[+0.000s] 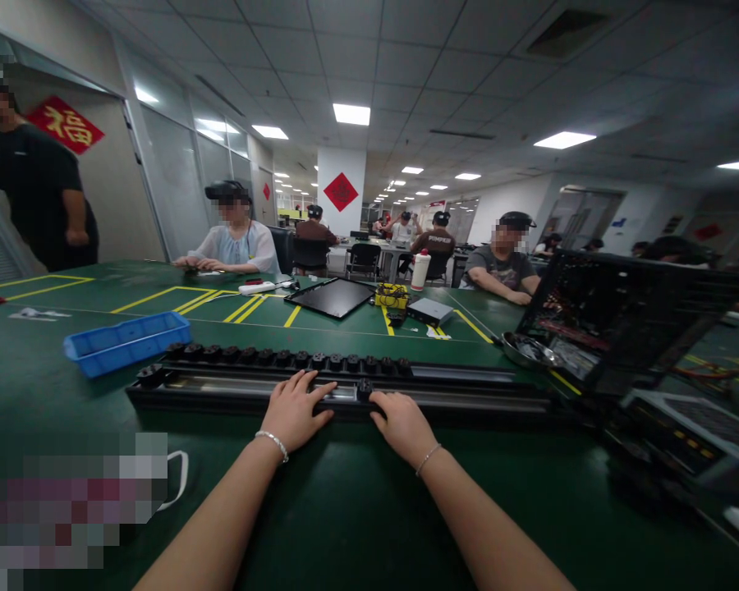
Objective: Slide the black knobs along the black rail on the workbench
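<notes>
A long black power track (222, 386) with a shiny channel lies across the table in front of me. My left hand (294, 410) rests on it, fingers spread over the channel and the far edge. A small black socket module (364, 389) sits in the channel between my hands. Against its right side are the fingers of my right hand (402, 423), bent and close together. Behind, a row of similar black modules (283, 358) runs along a second, parallel track (461, 373). The undersides of my fingers are hidden.
A blue tray (129, 341) stands at the left. To the right are an open computer case (628, 312), a metal bowl (526, 350) and a power supply (708, 427). A black panel (329, 297) and a grey box (429, 312) lie farther back. People sit across the table.
</notes>
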A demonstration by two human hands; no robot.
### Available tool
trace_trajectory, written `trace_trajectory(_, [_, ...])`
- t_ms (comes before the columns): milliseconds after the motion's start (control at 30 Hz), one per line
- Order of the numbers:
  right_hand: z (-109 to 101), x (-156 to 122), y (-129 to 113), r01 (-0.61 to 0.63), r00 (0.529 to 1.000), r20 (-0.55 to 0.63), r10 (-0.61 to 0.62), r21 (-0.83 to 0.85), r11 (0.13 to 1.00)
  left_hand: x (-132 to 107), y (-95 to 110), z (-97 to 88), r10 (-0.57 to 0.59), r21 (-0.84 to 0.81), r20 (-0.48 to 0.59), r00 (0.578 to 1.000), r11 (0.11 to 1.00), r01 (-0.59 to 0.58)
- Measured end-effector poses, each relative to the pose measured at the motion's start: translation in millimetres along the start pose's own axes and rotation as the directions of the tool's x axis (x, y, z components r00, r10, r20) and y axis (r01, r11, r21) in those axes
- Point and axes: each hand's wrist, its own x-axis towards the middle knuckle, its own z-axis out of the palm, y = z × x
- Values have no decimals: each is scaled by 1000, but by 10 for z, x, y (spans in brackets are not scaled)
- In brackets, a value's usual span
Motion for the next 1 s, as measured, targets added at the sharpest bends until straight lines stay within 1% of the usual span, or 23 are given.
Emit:
trace_trajectory(167, [-16, -5, -22, 1, 1000, -13, -1, -23, 1000, -7, 12, -25, -4, -5, 3, 1000, 1000, 4])
trace_trajectory(367, [-31, -16, -20, -39, 999, -10, 38, -81, 996, -8, 7, -19, -6, -7, 5, 1000, 1000, 6])
trace_trajectory(600, [-34, -11, 15, -58, 998, 9, 59, -89, 994, -13, 11, -25, 6, 7, -13, 1000, 1000, -6])
trace_trajectory(833, [-33, -11, 2, -56, 998, 11, 57, -83, 995, -12, -1, 22, -1, 11, -17, 1000, 1000, 1])
trace_trajectory(1000, [-29, -20, 5, -53, 999, -7, 52, -81, 995, -13, 9, 5, -7, 13, -9, 1000, 1000, 7])
